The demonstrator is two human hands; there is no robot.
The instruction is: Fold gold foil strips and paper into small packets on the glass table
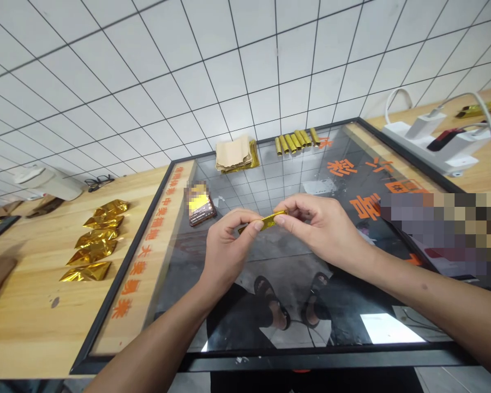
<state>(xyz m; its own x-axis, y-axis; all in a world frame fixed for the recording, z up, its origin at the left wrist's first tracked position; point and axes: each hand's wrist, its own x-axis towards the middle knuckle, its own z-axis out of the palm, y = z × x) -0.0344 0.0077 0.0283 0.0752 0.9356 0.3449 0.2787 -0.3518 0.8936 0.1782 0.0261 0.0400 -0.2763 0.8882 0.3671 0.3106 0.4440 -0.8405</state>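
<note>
Above the middle of the glass panel [270,267], both hands pinch one narrow roll of gold foil paper [269,220]. My left hand [233,243] grips its left end between thumb and fingers. The right end sits between the thumb and forefinger of my right hand [319,224]. A stack of tan paper sheets [233,153], with gold foil showing at its edge, lies at the back of the glass. To its right several rolled gold tubes [297,142] are lined up side by side.
A phone-like object [199,204], partly blurred out, lies left of my hands. Several crumpled gold foil packets [96,245] rest on the wooden table [33,322]. A white power strip [433,144] with plugs and cables stands at the right. A tiled wall [213,65] closes off the back.
</note>
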